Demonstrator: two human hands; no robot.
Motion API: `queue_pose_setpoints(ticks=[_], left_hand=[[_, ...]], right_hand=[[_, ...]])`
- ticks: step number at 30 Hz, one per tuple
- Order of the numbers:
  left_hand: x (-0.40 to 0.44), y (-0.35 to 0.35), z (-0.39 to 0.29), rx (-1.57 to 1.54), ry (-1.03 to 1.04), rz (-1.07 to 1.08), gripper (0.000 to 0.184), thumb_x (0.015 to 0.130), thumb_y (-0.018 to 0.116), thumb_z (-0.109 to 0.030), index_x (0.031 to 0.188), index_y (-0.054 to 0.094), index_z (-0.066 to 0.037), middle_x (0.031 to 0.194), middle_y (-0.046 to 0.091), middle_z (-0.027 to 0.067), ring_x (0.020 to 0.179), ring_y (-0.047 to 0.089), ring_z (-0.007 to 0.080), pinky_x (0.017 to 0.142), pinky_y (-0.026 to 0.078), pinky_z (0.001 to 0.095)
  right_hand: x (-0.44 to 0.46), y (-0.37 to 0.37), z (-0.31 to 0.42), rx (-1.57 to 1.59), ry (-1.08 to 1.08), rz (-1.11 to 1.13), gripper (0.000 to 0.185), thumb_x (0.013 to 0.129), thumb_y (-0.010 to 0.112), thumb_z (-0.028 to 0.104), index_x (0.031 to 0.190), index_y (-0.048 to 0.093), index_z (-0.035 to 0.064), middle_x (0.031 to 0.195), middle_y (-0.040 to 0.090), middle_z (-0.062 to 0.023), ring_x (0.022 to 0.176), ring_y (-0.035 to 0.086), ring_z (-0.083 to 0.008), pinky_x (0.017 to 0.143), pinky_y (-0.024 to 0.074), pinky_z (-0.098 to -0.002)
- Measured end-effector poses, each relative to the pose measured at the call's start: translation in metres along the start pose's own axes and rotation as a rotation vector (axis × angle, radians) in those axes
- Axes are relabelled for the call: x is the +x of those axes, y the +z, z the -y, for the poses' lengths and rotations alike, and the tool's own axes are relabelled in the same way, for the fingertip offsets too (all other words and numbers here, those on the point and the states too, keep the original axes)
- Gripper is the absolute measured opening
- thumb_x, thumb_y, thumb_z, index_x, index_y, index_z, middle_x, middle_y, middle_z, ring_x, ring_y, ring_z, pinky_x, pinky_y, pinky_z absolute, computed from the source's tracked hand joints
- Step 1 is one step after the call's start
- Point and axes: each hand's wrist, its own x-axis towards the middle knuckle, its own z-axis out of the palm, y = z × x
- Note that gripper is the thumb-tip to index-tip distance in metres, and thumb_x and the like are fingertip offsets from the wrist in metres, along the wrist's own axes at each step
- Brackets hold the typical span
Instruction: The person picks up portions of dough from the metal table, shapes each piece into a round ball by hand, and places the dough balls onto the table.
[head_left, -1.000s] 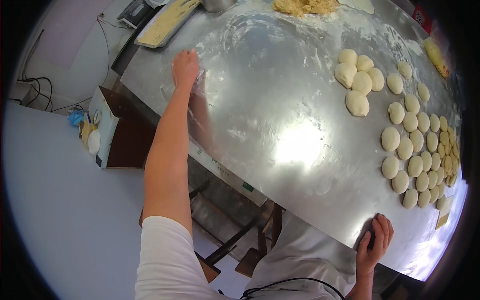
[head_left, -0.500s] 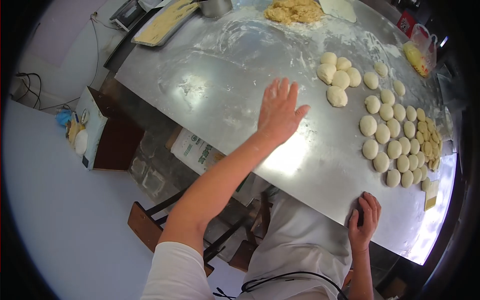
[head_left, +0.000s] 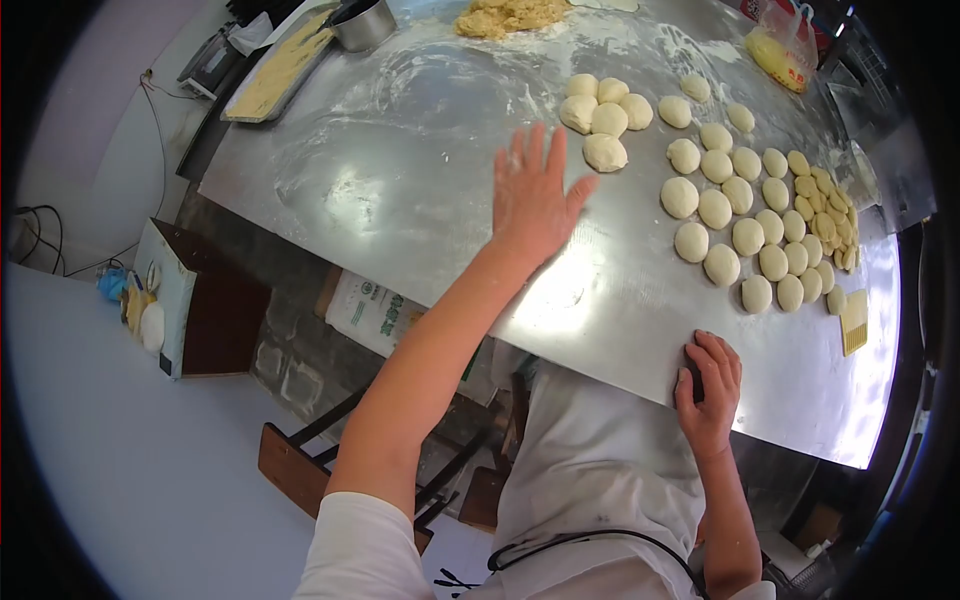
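My left hand (head_left: 538, 195) is over the middle of the steel table (head_left: 420, 225), palm down, its fingers spread and nothing in them. Just beyond its thumb lies a round dough ball (head_left: 605, 153), next to a small cluster of other dough balls (head_left: 609, 119). At the table's near edge rests my right hand (head_left: 712, 385), fingers loosely bent on the metal and thumb apart. A dark patch shows between that thumb and the fingers; I cannot tell if it is only shadow. More dough balls (head_left: 747, 237) sit in loose rows to the right.
Flattened dough pieces (head_left: 828, 210) overlap at the far right, above a yellow rectangular scraper-like piece (head_left: 854, 322). At the back are a large dough mass (head_left: 510, 15), a metal pot (head_left: 364, 27), a tray (head_left: 275, 75) of yellowish crumbs and a plastic bag (head_left: 783, 48). A wooden chair (head_left: 292, 470) stands below.
The view has shifted, so the table's contents appear higher and further left. My left hand has come closer to the clustered dough balls, still spread. My right hand stays at the table edge.
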Motion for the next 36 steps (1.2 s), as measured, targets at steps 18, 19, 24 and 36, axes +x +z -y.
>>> queue_pose_setpoints(ticks=[18,19,24,36], left_hand=[[-0.029,-0.019,0.006,-0.104,-0.188,0.062,0.043,0.094,0.075,-0.021,0.129,0.062,0.002,0.134,0.062,0.0242,0.126,0.06,0.0354,0.108,0.047,0.0436],[-0.029,-0.02,0.0,-0.079,-0.217,0.062,0.04,0.093,0.076,-0.019,0.125,0.063,0.001,0.13,0.064,0.0235,0.12,0.063,0.035,0.104,0.049,0.0434],[-0.018,-0.025,-0.029,-0.656,-0.431,0.001,0.036,0.093,0.078,-0.014,0.121,0.061,0.002,0.118,0.069,0.0182,0.102,0.072,0.0303,0.087,0.06,0.0413],[-0.105,0.003,-0.166,-1.881,-0.753,0.374,0.048,0.103,0.068,-0.009,0.144,0.048,0.007,0.131,0.065,0.0194,0.117,0.071,0.0294,0.1,0.061,0.0415]], right_hand=[[-0.003,-0.003,0.0,0.021,-0.012,-0.057,0.031,0.086,0.072,0.003,0.116,0.07,0.005,0.134,0.068,-0.0103,0.128,0.06,-0.0336,0.107,0.0461,-0.0464],[-0.002,-0.003,-0.001,0.026,-0.018,-0.062,0.031,0.086,0.073,0.003,0.116,0.07,0.0052,0.133,0.068,-0.0101,0.128,0.06,-0.0334,0.106,0.0463,-0.0463],[-0.005,-0.004,-0.005,0.055,-0.031,-0.092,0.03,0.086,0.074,0.005,0.115,0.07,0.0059,0.13,0.069,-0.01,0.126,0.061,-0.0332,0.106,0.0474,-0.0462],[0.02,-0.011,-0.021,0.444,0.081,0.052,0.083,0.083,0.088,0.025,0.153,0.048,0.0061,0.145,0.06,-0.018,0.133,0.057,-0.0376,0.112,0.0454,-0.0475]])
